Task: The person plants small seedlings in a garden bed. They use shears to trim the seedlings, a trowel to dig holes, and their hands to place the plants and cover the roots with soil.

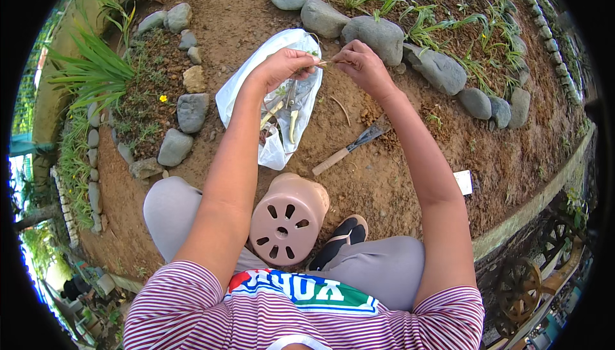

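Observation:
Between its thumb and fingers, my left hand (287,67) pinches one end of a thin brownish plant stem (325,63). The other end is pinched by my right hand (359,65), so the stem spans the short gap between both hands. Beneath my left hand a white plastic bag (247,81) lies spread on the soil. Pruning shears with pale yellow handles (293,126) rest on the bag, beside some cut stems and small green leaves. To the right of the bag, a trowel-like tool with a wooden handle (331,161) lies with its metal blade against loose soil.
An upside-down pinkish plastic pot (287,225) with slots stands between my legs. Large grey stones (374,38) edge a planted bed at upper right. More stones (192,112) border a bed at left. A small white object (463,182) lies beyond my right forearm.

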The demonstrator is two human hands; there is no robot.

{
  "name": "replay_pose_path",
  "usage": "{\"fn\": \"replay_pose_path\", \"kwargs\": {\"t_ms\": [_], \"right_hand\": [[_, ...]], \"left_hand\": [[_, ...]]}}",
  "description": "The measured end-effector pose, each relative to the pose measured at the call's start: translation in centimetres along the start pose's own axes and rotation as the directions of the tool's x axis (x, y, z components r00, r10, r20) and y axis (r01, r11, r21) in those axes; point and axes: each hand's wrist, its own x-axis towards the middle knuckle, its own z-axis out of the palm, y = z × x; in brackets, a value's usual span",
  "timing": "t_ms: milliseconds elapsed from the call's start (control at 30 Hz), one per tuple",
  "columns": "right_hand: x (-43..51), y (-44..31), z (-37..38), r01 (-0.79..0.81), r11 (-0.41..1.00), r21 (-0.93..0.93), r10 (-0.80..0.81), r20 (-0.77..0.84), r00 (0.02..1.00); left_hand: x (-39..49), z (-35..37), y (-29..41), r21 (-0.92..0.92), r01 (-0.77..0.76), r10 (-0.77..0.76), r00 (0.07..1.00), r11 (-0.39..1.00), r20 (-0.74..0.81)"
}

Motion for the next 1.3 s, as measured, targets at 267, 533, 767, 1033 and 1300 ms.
{"fn": "replay_pose_path", "kwargs": {"t_ms": [267, 533, 767, 1033, 1300], "right_hand": [[-3.5, 5.2, -2.9, -0.472, 0.87, 0.142, 0.457, 0.126, 0.881], [-7.4, 8.7, -1.3, -0.619, 0.776, 0.121, 0.581, 0.245, 0.776], [-9.4, 10.8, -2.6, -0.572, 0.768, -0.287, 0.633, 0.213, 0.744], [-13.3, 10.6, -1.4, -0.56, 0.642, -0.523, 0.733, 0.205, 0.648], [-12.4, 9.6, -4.4, -0.656, 0.538, -0.529, 0.827, 0.482, 0.29]], "left_hand": [[2.3, 3.8, -3.5, -0.209, -0.019, 0.033, 0.997, 0.978, 0.067], [10.1, 10.8, -8.6, 0.334, -0.399, 0.471, 0.866, 0.854, -0.168], [11.6, 12.0, -9.0, 0.558, -0.343, 0.514, 0.839, 0.756, -0.18], [13.1, 13.7, -9.9, 0.581, -0.329, 0.513, 0.839, 0.744, -0.181], [14.1, 15.0, -10.7, 0.61, -0.383, 0.586, 0.792, 0.694, -0.17]]}}
